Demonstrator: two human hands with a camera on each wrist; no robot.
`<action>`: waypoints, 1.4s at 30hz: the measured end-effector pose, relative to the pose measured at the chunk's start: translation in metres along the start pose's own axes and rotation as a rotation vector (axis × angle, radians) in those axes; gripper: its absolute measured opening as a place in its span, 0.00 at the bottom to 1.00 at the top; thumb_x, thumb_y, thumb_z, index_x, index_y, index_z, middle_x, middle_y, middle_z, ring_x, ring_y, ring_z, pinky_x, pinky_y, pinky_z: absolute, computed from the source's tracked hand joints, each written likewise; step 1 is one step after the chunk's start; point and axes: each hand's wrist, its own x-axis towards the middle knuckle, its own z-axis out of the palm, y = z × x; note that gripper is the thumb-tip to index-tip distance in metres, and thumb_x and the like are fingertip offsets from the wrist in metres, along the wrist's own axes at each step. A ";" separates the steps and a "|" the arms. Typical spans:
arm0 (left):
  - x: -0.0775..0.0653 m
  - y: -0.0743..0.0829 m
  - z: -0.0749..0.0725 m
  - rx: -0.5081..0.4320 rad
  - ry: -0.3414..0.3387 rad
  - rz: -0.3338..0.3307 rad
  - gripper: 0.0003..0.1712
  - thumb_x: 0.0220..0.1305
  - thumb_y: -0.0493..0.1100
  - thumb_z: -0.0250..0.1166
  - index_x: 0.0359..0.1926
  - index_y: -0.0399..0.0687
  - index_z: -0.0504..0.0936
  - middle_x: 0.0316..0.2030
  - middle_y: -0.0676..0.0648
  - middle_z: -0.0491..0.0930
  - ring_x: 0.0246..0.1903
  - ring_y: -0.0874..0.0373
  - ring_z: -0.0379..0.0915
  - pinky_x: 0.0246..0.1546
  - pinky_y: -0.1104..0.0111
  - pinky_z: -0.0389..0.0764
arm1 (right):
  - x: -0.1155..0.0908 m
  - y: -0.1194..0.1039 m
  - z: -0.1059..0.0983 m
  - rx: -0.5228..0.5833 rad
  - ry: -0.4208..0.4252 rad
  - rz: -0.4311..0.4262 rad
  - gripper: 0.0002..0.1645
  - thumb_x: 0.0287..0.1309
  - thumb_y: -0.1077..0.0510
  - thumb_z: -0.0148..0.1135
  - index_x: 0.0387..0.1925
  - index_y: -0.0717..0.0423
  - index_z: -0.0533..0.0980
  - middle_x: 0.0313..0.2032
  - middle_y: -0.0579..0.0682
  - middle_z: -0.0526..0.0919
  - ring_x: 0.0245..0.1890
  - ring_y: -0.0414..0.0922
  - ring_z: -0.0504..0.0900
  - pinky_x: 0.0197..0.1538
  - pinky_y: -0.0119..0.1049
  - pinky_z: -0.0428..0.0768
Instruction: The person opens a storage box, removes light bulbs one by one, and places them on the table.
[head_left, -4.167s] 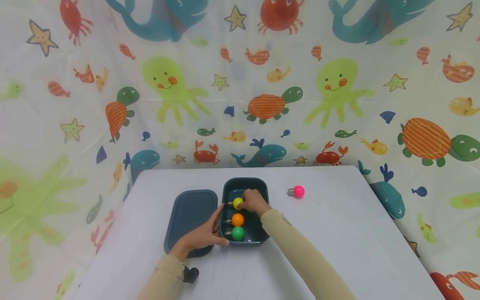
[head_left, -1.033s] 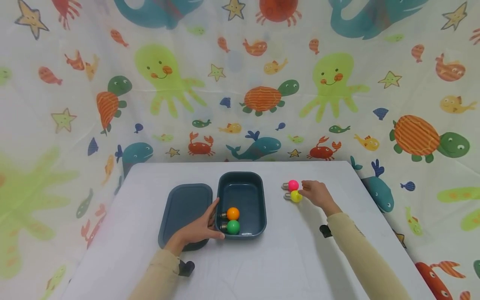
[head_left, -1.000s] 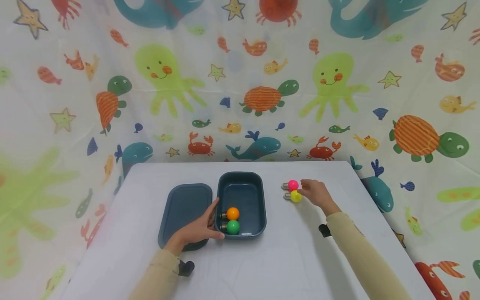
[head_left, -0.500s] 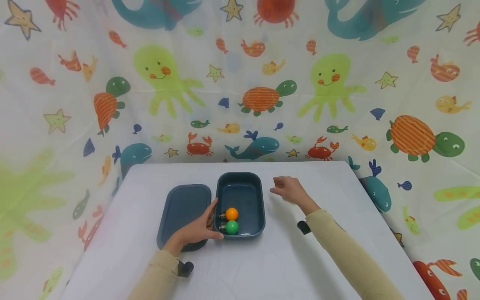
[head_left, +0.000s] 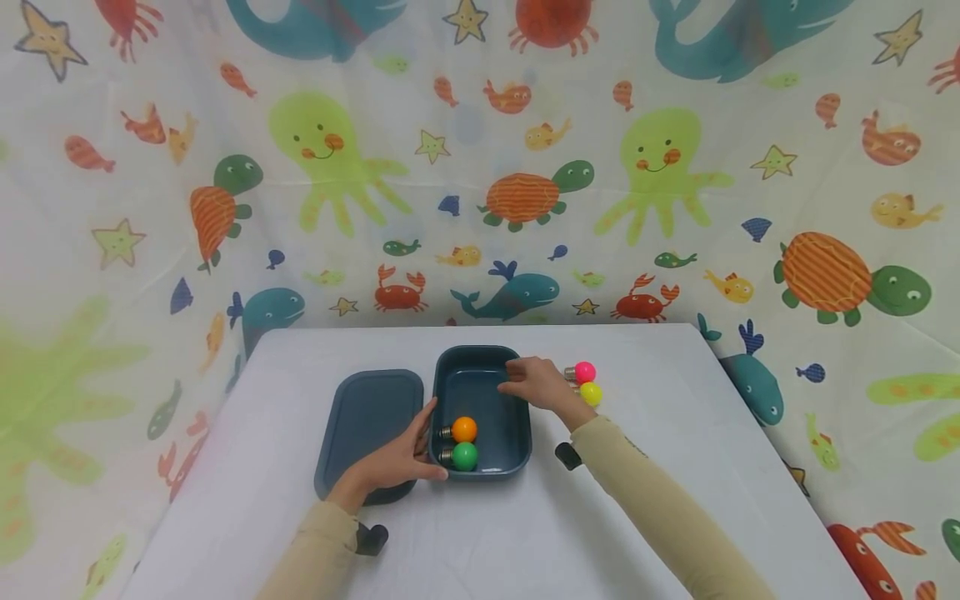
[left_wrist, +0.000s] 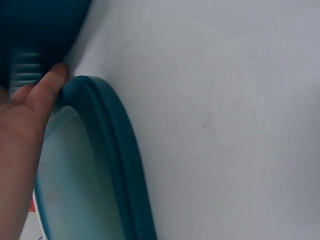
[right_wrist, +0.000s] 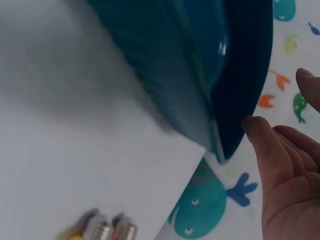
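A dark blue-green plastic container [head_left: 517,442] stands on the table with an orange light bulb [head_left: 465,429] and a green light bulb [head_left: 465,456] lying in its near left part. My left hand [head_left: 392,468] rests against the container's left side, fingers and thumb extended along its wall. Over the container's right rim hovers my right hand [head_left: 542,385], holding nothing; its finger and thumb stand apart in the right wrist view. Right of the container, a pink bulb [head_left: 586,372] and a yellow bulb [head_left: 591,393] lie side by side, the yellow one's base partly behind the hand.
A matching flat lid [head_left: 367,429] lies left of the container, partly under the left forearm. White cloth covers the table [head_left: 637,467]. Behind it hangs a curtain [head_left: 465,292] printed with sea animals.
Earlier my right hand gripped the yellow bulb inside the container; that bulb came to lie beside the pink one. Since then the right hand has moved left to the container. The left hand stays put.
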 end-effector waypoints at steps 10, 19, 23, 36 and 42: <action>0.000 0.001 0.000 0.000 -0.007 0.010 0.67 0.59 0.44 0.72 0.77 0.61 0.26 0.77 0.42 0.26 0.74 0.43 0.39 0.69 0.51 0.56 | 0.006 -0.018 0.021 -0.034 -0.051 -0.081 0.34 0.59 0.51 0.69 0.61 0.65 0.73 0.55 0.58 0.81 0.53 0.52 0.81 0.53 0.44 0.81; -0.002 0.001 -0.001 -0.024 -0.028 0.018 0.66 0.61 0.42 0.70 0.76 0.60 0.25 0.77 0.41 0.28 0.74 0.42 0.44 0.69 0.50 0.57 | 0.007 -0.029 0.038 -0.090 -0.103 -0.084 0.33 0.59 0.48 0.69 0.58 0.65 0.75 0.54 0.58 0.81 0.49 0.51 0.81 0.54 0.45 0.81; -0.002 0.002 0.000 -0.024 -0.029 0.017 0.66 0.61 0.42 0.70 0.76 0.61 0.25 0.77 0.42 0.28 0.74 0.43 0.43 0.69 0.50 0.57 | 0.006 -0.031 0.044 -0.116 -0.137 -0.069 0.33 0.57 0.48 0.70 0.57 0.66 0.76 0.52 0.57 0.81 0.46 0.49 0.80 0.54 0.45 0.80; -0.002 0.004 0.000 -0.059 -0.036 0.029 0.66 0.61 0.39 0.70 0.76 0.61 0.24 0.77 0.45 0.29 0.74 0.45 0.44 0.69 0.50 0.57 | 0.007 -0.033 0.057 -0.178 -0.199 -0.053 0.28 0.54 0.47 0.72 0.49 0.64 0.80 0.41 0.54 0.84 0.36 0.46 0.78 0.46 0.40 0.82; -0.002 0.004 0.000 -0.052 -0.029 0.023 0.66 0.60 0.39 0.70 0.76 0.61 0.24 0.77 0.44 0.30 0.74 0.45 0.43 0.68 0.50 0.58 | 0.006 -0.033 0.064 -0.188 -0.218 -0.054 0.19 0.54 0.49 0.73 0.37 0.61 0.83 0.27 0.47 0.81 0.28 0.43 0.75 0.34 0.33 0.79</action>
